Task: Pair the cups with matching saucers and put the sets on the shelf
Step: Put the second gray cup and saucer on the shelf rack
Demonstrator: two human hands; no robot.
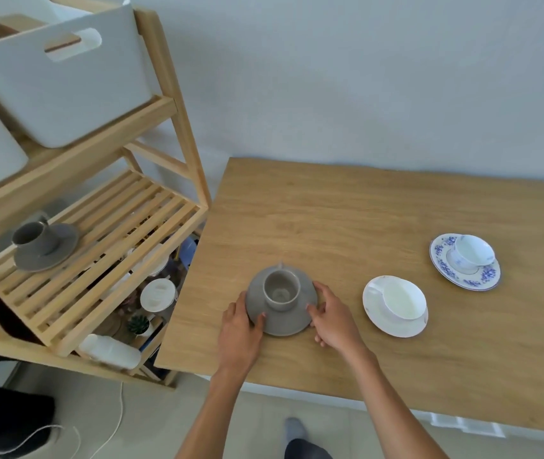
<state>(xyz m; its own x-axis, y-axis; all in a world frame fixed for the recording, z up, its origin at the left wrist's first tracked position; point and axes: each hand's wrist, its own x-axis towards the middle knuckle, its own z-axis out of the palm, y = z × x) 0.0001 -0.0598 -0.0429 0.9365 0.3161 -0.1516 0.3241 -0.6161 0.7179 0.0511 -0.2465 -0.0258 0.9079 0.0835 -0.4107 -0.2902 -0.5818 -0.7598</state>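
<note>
Two hands' fingers (317, 314) around taupe saucer (283, 321).

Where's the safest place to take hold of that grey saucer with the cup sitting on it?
By the rim of the grey saucer, at opposite edges, one hand from each side, as the left hand and right hand sit now. The cup stands loose in the middle, so a level, two-sided lift probably keeps it from sliding.

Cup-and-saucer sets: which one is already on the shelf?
The dark grey set, on the slatted wooden shelf at left. The beige-grey set between the hands, the plain white set and the blue-floral set all sit on the table.
</note>
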